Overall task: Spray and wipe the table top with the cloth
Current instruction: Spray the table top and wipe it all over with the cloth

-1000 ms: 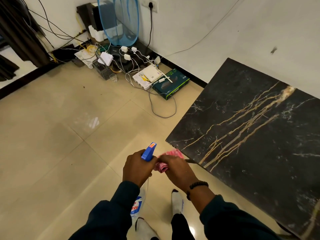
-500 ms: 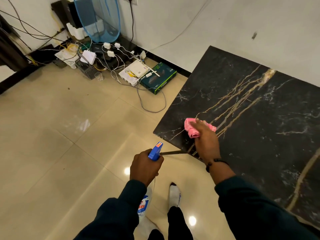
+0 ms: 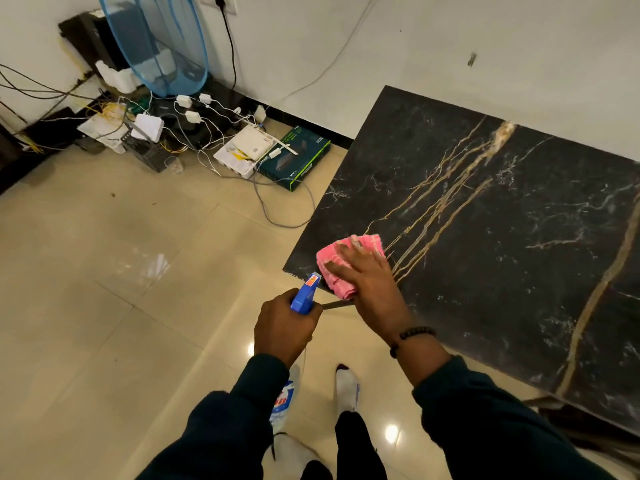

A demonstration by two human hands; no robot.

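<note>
Your right hand [image 3: 369, 282] lies flat on the pink cloth [image 3: 341, 258], fingers spread and pressing it down onto the tabletop [image 3: 502, 258], so that grip is open-palmed on the cloth rather than closed around it. The cloth sits bunched at the tabletop's near left corner, touching the dark marble, with 1 folded end hanging just over the tabletop's edge. Your left hand [image 3: 282, 329] is off the tabletop, just beside that same corner and over the floor [image 3: 104, 289], its grip wrapped tight around the neck of the spray bottle [image 3: 304, 294]. The bottle's blue trigger head points up toward the tabletop corner, and its clear body with a blue and red label hangs below your fist. A beaded bracelet [image 3: 414, 336] circles your right wrist. The tabletop is black with gold and white veins and stands against the white wall. Well away from the tabletop, on the floor by the wall, lie a green box [image 3: 298, 157], white adapters and tangled cables [image 3: 207, 140], with a blue mesh basket [image 3: 156, 43] behind them.
</note>
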